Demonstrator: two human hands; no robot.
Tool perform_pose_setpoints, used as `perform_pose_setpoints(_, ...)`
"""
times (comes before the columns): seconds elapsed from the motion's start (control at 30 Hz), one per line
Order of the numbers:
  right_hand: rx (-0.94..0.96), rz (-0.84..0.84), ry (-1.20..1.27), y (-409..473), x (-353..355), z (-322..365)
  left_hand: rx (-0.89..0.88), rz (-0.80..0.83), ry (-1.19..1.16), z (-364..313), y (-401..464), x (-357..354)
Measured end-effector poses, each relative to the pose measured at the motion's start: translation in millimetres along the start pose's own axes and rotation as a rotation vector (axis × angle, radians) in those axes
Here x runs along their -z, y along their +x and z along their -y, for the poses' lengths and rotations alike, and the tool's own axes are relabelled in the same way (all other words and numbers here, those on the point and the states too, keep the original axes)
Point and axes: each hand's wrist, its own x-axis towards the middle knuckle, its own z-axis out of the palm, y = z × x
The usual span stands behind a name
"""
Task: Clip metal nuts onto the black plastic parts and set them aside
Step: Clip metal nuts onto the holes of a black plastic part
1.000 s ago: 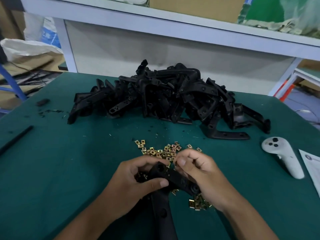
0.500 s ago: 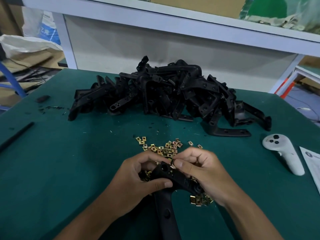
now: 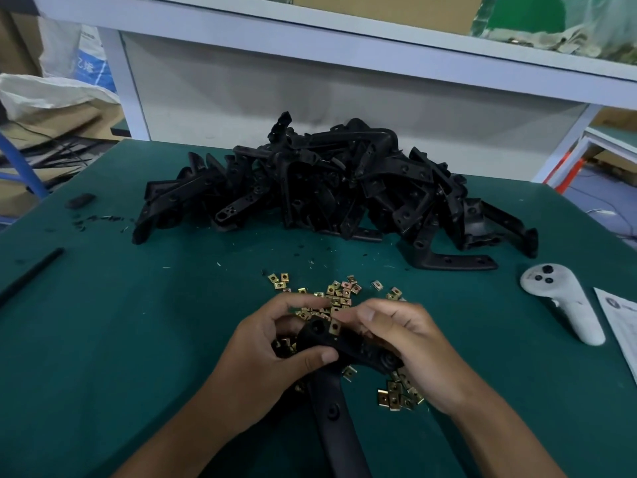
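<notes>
Both hands on one black part (image 3: 331,343): L hand (image 3: 262,353) grips it steady, R hand (image 3: 410,343) fingers pinch metal nut (image 3: 335,328) onto tab; loose nuts (image 3: 339,293) at 12 o'clock, within reach

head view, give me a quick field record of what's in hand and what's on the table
left hand: left hand grips the black plastic part, thumb on top
right hand: right hand holds the part's right end, fingertips at a brass clip nut on its top end
loose nuts: clip nuts scattered behind and under the hands
part supply: pile of black plastic parts at the table's far side
surface: green table mat
other: white handheld controller at right
</notes>
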Motion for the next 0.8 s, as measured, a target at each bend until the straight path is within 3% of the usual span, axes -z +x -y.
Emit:
perform_pose_setpoints(0.2, 0.037, 0.110, -0.065, 1, 8, -3, -0.003, 0.014, 0.038, 1, 0, 0)
perform_pose_setpoints(0.27, 0.068, 0.008, -0.150, 3, 16, -2, -0.015, 0.022, 0.031, -2, 1, 0)
perform_pose_setpoints(0.33, 0.117, -0.189, -0.338, 6, 29, -7, -0.004, 0.013, 0.036, -3, 2, 2)
perform_pose_setpoints(0.4, 0.121, -0.264, -0.592, 8, 37, -12, 0.018, 0.016, 0.037, -3, 3, 3)
perform_pose_setpoints(0.53, 0.088, -0.059, -0.997, 10, 35, -25, 0.041, 0.014, 0.034, -3, 3, 1)
perform_pose_setpoints(0.8, 0.210, -0.101, -0.921, 11, 30, -32, 0.029, 0.035, 0.046, -6, 3, 0)
